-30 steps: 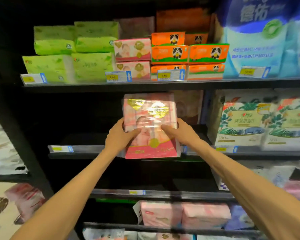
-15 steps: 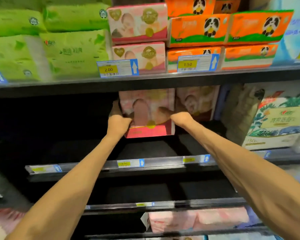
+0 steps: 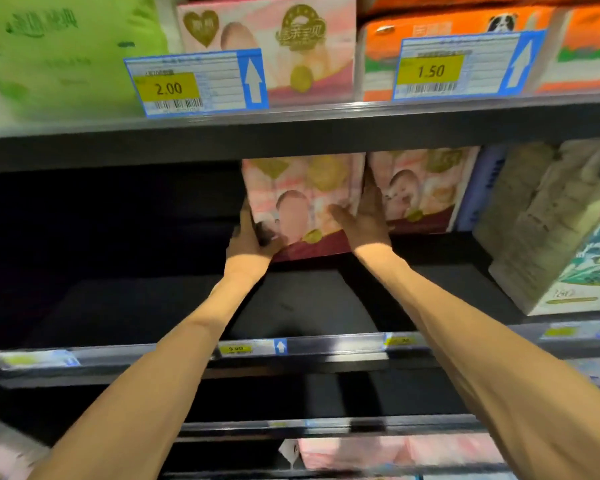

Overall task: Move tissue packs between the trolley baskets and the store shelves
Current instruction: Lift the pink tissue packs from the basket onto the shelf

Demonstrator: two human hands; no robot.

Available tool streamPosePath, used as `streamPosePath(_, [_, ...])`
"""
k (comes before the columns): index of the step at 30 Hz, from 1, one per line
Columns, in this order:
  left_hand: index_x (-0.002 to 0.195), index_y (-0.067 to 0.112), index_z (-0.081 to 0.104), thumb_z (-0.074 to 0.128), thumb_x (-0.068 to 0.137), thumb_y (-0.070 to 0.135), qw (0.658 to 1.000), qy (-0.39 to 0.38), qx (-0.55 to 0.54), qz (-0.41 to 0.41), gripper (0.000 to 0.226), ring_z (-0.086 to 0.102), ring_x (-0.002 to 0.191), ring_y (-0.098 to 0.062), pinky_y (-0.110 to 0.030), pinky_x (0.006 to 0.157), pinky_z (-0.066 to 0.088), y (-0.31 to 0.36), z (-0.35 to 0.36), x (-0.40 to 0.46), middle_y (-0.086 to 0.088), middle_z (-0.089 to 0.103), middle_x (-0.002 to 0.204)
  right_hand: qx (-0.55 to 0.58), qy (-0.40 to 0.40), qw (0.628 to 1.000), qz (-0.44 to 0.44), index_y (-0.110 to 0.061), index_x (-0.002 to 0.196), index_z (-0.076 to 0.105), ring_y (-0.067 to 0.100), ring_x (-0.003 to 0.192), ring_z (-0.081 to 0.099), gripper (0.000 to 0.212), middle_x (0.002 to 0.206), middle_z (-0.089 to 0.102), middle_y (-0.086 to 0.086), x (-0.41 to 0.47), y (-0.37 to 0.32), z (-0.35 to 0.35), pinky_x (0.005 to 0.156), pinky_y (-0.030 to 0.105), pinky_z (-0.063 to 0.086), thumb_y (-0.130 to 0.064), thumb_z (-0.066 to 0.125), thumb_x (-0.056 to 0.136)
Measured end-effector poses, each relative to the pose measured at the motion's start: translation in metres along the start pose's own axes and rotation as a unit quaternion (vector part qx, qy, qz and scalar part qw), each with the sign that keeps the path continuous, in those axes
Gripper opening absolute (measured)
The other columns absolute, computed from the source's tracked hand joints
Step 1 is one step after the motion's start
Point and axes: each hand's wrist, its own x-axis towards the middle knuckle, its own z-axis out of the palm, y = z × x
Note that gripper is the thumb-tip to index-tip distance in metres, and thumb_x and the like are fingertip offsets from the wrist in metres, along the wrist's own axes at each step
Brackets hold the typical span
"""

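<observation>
Your left hand (image 3: 253, 237) and right hand (image 3: 364, 216) hold the pink tissue pack (image 3: 302, 199) by its two sides, deep on the dark shelf (image 3: 291, 299). It looks soft and light, so squeeze gently beside its twin pack (image 3: 420, 188)

Shelf-edge price tags: "2.00" (image 3: 168, 88) & "1.50" (image 3: 431, 71).
</observation>
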Motion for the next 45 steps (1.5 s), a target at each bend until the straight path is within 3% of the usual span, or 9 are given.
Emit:
streamPosePath(4, [0.159, 0.03, 0.015, 0.083, 0.079, 0.045, 0.999, 0.042, -0.008, -0.012, 0.106, 0.061, 0.118, -0.04, -0.05, 0.096, 0.052, 0.004, 0.019, 0.008, -0.015, 0.061, 0.131, -0.298, 0.057, 0.94, -0.158, -0.016, 0.16, 0.026, 0.042, 0.151, 0.019, 0.073, 0.164, 0.019, 0.024, -0.01, 0.0, 0.013, 0.124, 0.053, 0.017, -0.033, 0.061, 0.098])
streamPosePath(7, [0.16, 0.026, 0.016, 0.083, 0.082, 0.04, 0.999, 0.053, -0.012, 0.0, 0.103, 0.058, 0.125, -0.039, -0.049, 0.1, 0.05, 0.007, 0.029, 0.017, -0.014, 0.059, 0.137, -0.378, 0.041, 0.872, -0.308, -0.023, 0.162, 0.018, 0.042, 0.154, 0.009, 0.097, 0.167, 0.006, 0.019, -0.001, 0.015, 0.026, 0.123, 0.061, 0.017, -0.023, 0.076, 0.085])
streamPosePath(10, [0.156, 0.021, 0.022, 0.082, 0.084, 0.036, 0.999, 0.041, -0.016, 0.013, 0.095, 0.064, 0.117, -0.038, -0.048, 0.098, 0.052, 0.008, 0.034, 0.028, -0.013, 0.067, 0.127, -0.425, 0.06, 0.844, -0.32, -0.025, 0.164, 0.006, 0.039, 0.157, -0.001, 0.117, 0.17, -0.002, 0.016, 0.013, 0.032, 0.034, 0.121, 0.062, 0.02, -0.008, 0.082, 0.077])
streamPosePath(15, [0.134, 0.014, 0.038, 0.081, 0.086, 0.033, 0.999, 0.029, -0.021, 0.019, 0.068, 0.064, 0.118, -0.034, -0.042, 0.098, 0.049, 0.009, 0.035, 0.045, -0.01, 0.067, 0.124, -0.453, 0.102, 0.814, -0.348, -0.023, 0.164, 0.004, 0.038, 0.157, 0.0, 0.099, 0.17, 0.001, 0.017, 0.025, 0.042, 0.04, 0.124, 0.058, 0.014, 0.008, 0.062, 0.089])
streamPosePath(29, [0.145, 0.017, 0.034, 0.08, 0.086, 0.04, 1.0, -0.01, 0.007, -0.004, 0.078, 0.058, 0.127, -0.032, -0.043, 0.107, 0.047, 0.009, 0.036, 0.07, -0.01, 0.061, 0.137, -0.482, 0.099, 0.801, -0.341, -0.02, 0.164, 0.006, 0.042, 0.156, 0.003, 0.089, 0.169, 0.004, 0.019, 0.043, 0.044, 0.045, 0.123, 0.06, 0.015, 0.008, 0.051, 0.093])
streamPosePath(33, [0.162, 0.02, 0.007, 0.075, 0.086, 0.051, 0.995, -0.016, 0.098, -0.006, 0.106, 0.044, 0.139, -0.042, -0.053, 0.111, 0.041, 0.018, 0.018, 0.057, -0.017, 0.035, 0.158, -0.45, 0.028, 0.83, -0.329, -0.022, 0.163, 0.018, 0.039, 0.156, 0.007, 0.092, 0.169, 0.008, 0.018, 0.035, 0.03, 0.026, 0.12, 0.063, 0.021, 0.0, 0.064, 0.087])
streamPosePath(38, [0.163, 0.022, 0.014, 0.059, 0.095, 0.058, 0.959, 0.021, 0.269, 0.092, 0.089, 0.024, 0.151, -0.039, -0.053, 0.118, 0.031, 0.018, -0.012, 0.015, -0.017, 0.027, 0.164, -0.439, -0.117, 0.849, -0.269, -0.026, 0.164, 0.008, 0.029, 0.158, -0.008, 0.083, 0.171, -0.006, 0.008, 0.002, 0.01, -0.022, 0.125, 0.057, 0.006, -0.028, 0.06, 0.098])
streamPosePath(42, [0.162, 0.022, 0.024, 0.061, 0.095, 0.053, 0.94, 0.012, 0.31, 0.141, 0.083, 0.024, 0.153, -0.037, -0.051, 0.121, 0.027, 0.021, -0.033, -0.035, -0.015, 0.027, 0.166, -0.455, -0.1, 0.838, -0.284, -0.019, 0.16, 0.029, 0.034, 0.152, 0.029, 0.089, 0.164, 0.03, 0.015, -0.043, 0.01, -0.051, 0.12, 0.053, 0.023, -0.042, 0.074, 0.087])
streamPosePath(45, [0.16, 0.016, 0.031, 0.051, 0.098, 0.059, 0.905, 0.032, 0.382, 0.184, 0.078, 0.037, 0.146, -0.039, -0.052, 0.114, 0.038, 0.031, -0.042, -0.083, -0.02, 0.04, 0.158, -0.498, -0.045, 0.817, -0.289, -0.019, 0.151, 0.048, 0.029, 0.123, 0.063, 0.086, 0.136, 0.064, 0.013, -0.081, 0.001, -0.079, 0.103, 0.044, 0.049, -0.054, 0.077, 0.078])
